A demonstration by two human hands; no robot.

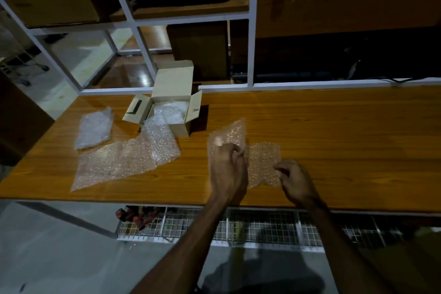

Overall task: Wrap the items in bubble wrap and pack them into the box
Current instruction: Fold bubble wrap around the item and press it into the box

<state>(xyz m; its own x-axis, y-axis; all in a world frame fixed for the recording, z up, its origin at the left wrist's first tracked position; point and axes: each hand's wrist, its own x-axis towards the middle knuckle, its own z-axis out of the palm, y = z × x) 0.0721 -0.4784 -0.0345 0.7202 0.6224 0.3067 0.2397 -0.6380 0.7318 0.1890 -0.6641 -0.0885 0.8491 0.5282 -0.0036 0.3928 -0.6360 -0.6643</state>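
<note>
Over wood-grain table (334,138), crinkled bubble wrap (262,162), seemingly pinched between both hands.

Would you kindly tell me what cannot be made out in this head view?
- Any item inside the bubble wrap: the left hand, right hand and the wrap's folds cover it.
- What is in the box: wrap fills it.
- What is in the folded wrap at left: too cloudy.
- What lies on the wire rack: dark, cut by the table edge.

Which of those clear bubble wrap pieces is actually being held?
The small clear bubble wrap piece nearest the table's front edge: left hand and right hand grip it. The long sheet and folded bundle lie untouched.
</note>
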